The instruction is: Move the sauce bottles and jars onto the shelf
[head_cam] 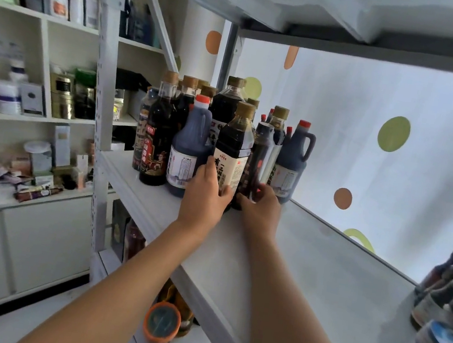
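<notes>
Several dark sauce bottles stand crowded at the back left of the white shelf (pixel 323 263). My left hand (pixel 206 195) grips the base of a tall bottle with a cream label and tan cap (pixel 234 154), which stands on the shelf. Next to it, my right hand (pixel 261 206) holds the bottom of a slim dark bottle (pixel 258 158), which leans slightly. A blue jug with a red cap (pixel 189 147) stands just left of my left hand. Another blue handled jug (pixel 291 164) stands right of the slim bottle.
More bottles and jars (pixel 446 310) crowd the shelf's right end. A jar with an orange lid (pixel 160 327) sits on the shelf below. A white cupboard (pixel 35 117) full of boxes and jars stands to the left. A dotted curtain hangs behind the shelf.
</notes>
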Motion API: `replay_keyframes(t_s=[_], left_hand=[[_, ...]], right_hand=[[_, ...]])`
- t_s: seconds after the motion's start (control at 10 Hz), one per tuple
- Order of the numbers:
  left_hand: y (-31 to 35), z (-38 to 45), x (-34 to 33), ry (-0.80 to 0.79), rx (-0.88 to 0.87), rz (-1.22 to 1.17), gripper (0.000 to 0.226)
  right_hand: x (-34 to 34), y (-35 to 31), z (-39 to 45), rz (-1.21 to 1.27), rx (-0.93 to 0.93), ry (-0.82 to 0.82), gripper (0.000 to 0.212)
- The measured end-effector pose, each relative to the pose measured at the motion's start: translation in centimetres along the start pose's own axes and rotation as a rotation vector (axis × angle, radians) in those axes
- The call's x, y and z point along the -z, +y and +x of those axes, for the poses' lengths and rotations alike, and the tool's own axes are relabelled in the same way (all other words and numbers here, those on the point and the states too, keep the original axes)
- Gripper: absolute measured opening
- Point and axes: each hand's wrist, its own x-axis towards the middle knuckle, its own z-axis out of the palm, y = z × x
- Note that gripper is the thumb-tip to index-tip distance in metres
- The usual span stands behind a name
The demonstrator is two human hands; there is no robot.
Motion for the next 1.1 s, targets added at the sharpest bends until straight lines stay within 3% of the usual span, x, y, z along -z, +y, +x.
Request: replay_keyframes(t_s=[0.2,0.4,0.6,0.9,1.0,1.1], left_hand=[[-0.3,0.5,-1.6,-0.028,-0.053,0.126,0.062],[-0.7,0.3,-1.9,0.025,-0.086,0.214,0.056],[-1.3,0.1,-2.2,0.080,-0.100,0.174,0.026],[-1.7,-0.6,-1.8,-0.137,-0.045,0.293,0.034],[-1.7,-1.8,-1.0,-0.311,-0.147,0.360,0.025],[-1.7,-3.0,0.0,-0.554,-0.129,0.323,0.026]], right_hand=[[-0.7,0.6,0.9,-0.065,0.011,-0.058,0.034],[-0.9,0.7,0.8,-0.128,0.041,-0.061,0.041],[-1.0,1.2,1.3,-0.135,-0.027,-0.039,0.027],[-0.7,1.2,1.1,-0.161,-0.042,-0.028,0.019],[-0.7,1.3,0.7,-0.227,-0.028,-0.045,0.021],[-0.4,0.8,-0.7,-0.396,-0.045,-0.162,0.029]])
